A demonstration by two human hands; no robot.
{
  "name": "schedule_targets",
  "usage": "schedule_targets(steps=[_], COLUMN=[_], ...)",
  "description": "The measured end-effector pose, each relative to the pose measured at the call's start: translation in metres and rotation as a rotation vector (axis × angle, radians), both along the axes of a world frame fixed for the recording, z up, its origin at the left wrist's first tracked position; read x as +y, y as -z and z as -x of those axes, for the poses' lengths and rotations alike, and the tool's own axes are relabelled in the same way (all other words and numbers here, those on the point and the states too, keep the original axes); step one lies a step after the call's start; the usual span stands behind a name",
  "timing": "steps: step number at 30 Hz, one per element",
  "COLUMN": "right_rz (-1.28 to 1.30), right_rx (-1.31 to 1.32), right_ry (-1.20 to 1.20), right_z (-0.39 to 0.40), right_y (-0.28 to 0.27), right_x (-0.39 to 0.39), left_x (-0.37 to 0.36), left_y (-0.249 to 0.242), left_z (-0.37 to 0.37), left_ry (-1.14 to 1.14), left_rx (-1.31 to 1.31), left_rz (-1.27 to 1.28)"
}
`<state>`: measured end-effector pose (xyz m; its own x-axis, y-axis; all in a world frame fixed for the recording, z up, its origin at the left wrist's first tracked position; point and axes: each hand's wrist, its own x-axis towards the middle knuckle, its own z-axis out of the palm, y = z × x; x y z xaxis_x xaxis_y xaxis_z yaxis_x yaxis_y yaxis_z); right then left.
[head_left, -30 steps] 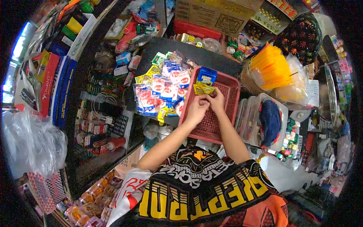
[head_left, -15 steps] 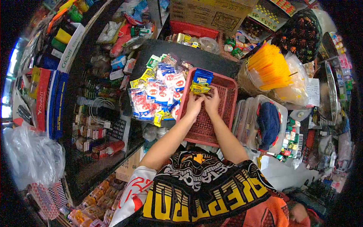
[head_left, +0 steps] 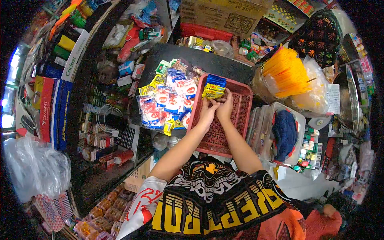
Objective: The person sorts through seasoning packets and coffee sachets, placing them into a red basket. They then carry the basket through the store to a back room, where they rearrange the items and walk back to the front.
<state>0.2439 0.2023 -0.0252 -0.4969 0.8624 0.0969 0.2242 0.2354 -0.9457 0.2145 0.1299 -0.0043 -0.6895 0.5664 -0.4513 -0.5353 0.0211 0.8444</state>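
A pink-red plastic basket (head_left: pixel 249 116) stands before me on the dark counter. At its far left corner lie blue sachets (head_left: pixel 216 80) with yellow sachets (head_left: pixel 213 92) over their near part. My left hand (head_left: pixel 208 112) is at the near edge of the yellow sachets, its fingers drawn together; whether they pinch a sachet is hard to tell. My right hand (head_left: pixel 225 109) holds the right side of the yellow sachets, fingers curled. Left of the basket spreads a pile of white, red, blue, yellow and green sachets (head_left: pixel 174 100).
Behind the basket are a cardboard box (head_left: pixel 224 14) and a red tray (head_left: pixel 200 29). Orange-yellow straws (head_left: pixel 285 70) stand at the right, above a clear tub (head_left: pixel 298 138) holding dark cloth. Boxed goods fill the left shelves. Another person's hand (head_left: pixel 329 210) shows at the lower right.
More yellow sachets now cover the blue ones in the basket's corner. Both hands have shifted only slightly. The other person's hand at the lower right has moved.
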Motion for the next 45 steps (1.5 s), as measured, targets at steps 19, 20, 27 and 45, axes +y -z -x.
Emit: schedule_targets(steps=[19, 20, 27, 45], right_rz=[0.222, 0.250, 0.321, 0.275], right_rx=[0.065, 0.064, 0.133, 0.121], right_ry=[-0.065, -0.100, -0.268, -0.324], right_z=[-0.052, -0.052, -0.031, -0.035], right_y=[-0.034, -0.037, -0.057, -0.054], right_x=[-0.048, -0.054, -0.089, -0.104], left_x=[-0.180, -0.192, -0.215, -0.214], left_y=[-0.060, -0.051, 0.002, -0.009], left_z=[0.107, 0.109, 0.098, 0.058], left_ry=[-0.255, -0.275, -0.153, -0.327], left_rx=[0.869, 0.976, 0.711, 0.847], left_rz=[0.496, 0.619, 0.973, 0.963])
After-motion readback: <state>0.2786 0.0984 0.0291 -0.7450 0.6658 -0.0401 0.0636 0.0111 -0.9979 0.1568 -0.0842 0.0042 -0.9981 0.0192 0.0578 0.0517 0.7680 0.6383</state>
